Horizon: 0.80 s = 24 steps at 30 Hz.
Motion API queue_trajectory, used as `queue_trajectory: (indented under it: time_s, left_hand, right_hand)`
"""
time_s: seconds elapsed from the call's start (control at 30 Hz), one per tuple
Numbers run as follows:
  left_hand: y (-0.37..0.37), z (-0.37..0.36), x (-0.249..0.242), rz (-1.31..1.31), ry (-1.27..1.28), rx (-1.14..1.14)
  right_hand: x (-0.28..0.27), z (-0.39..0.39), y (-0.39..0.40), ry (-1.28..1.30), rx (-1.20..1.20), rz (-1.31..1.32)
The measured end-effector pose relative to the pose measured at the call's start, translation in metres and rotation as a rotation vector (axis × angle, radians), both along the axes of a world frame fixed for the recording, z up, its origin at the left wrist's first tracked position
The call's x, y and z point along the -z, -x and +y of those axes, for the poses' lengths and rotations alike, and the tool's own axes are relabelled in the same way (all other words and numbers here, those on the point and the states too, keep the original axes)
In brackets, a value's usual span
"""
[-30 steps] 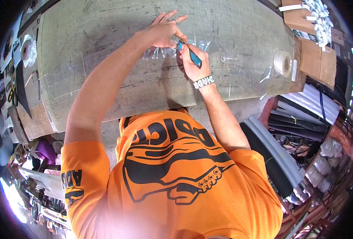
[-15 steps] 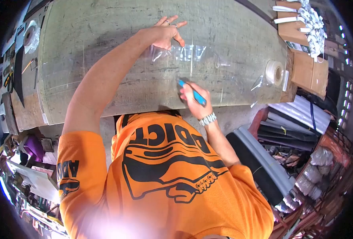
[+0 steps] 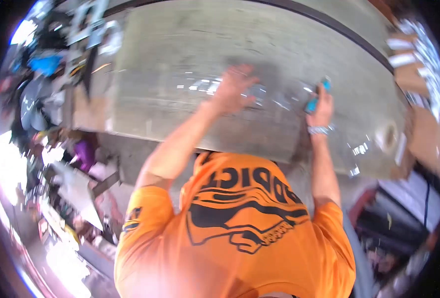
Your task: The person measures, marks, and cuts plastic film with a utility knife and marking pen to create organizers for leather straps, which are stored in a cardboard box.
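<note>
My left hand (image 3: 234, 90) is over the grey workbench (image 3: 180, 44), fingers spread and blurred by motion. It overlaps a sheet of clear plastic film (image 3: 200, 86) that shows mostly as bright glints on both sides of the hand. To the right, my right hand (image 3: 321, 110) is closed around a blue utility knife (image 3: 311, 105), whose upper end points away from me. More clear film (image 3: 282, 102) glints between the two hands. A metal-banded watch sits on my right wrist.
A roll of clear film (image 3: 386, 136) rests at the bench's right end, beside cardboard boxes (image 3: 426, 136). White strips (image 3: 426, 64) hang over the boxes. Large rolls of material (image 3: 403, 198) lie below on the right. Tools and clutter fill the left side.
My right hand has swung right and farther from my body with the knife. My left hand has shifted nearer over the film. The whole view has turned and blurred.
</note>
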<state>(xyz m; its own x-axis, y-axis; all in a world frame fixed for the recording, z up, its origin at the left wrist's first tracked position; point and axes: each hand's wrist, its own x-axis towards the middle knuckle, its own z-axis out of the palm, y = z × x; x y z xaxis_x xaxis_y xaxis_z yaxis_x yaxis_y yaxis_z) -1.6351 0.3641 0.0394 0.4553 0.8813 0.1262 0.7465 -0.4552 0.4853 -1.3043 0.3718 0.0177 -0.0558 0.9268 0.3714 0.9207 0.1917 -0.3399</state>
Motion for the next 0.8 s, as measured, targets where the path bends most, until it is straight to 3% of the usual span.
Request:
queue_trajectory:
  time_s: [0.13,0.4,0.47,0.5,0.57,0.63,0.73,0.8]
  left_hand:
    - [-0.01,-0.032,0.002,0.109,-0.004,-0.107]
    - [-0.012,-0.042,-0.018,0.187,0.083,-0.121]
    - [-0.003,-0.043,-0.004,0.011,0.028,-0.102]
    - [-0.005,-0.044,-0.024,-0.033,0.115,-0.098]
    - [-0.009,-0.04,-0.022,-0.159,0.047,-0.07]
    - [-0.023,-0.04,-0.05,-0.22,0.082,-0.018]
    - [-0.028,-0.033,-0.055,-0.435,0.26,0.025]
    - [-0.036,-0.033,-0.063,-0.558,0.353,0.056]
  right_hand:
    - [0.019,0.034,-0.032,0.008,-0.123,0.076]
    - [-0.012,0.032,-0.043,0.174,-0.152,0.015]
    - [-0.043,0.017,-0.022,0.1,-0.143,0.028]
    - [-0.047,0.005,-0.023,0.143,-0.109,-0.008]
    - [-0.06,-0.019,-0.017,0.09,-0.155,0.141]
    - [-0.073,-0.05,0.001,0.087,-0.127,0.333]
    - [-0.063,-0.087,0.046,0.413,-0.153,0.627]
    - [-0.063,-0.116,0.079,0.565,-0.126,0.978]
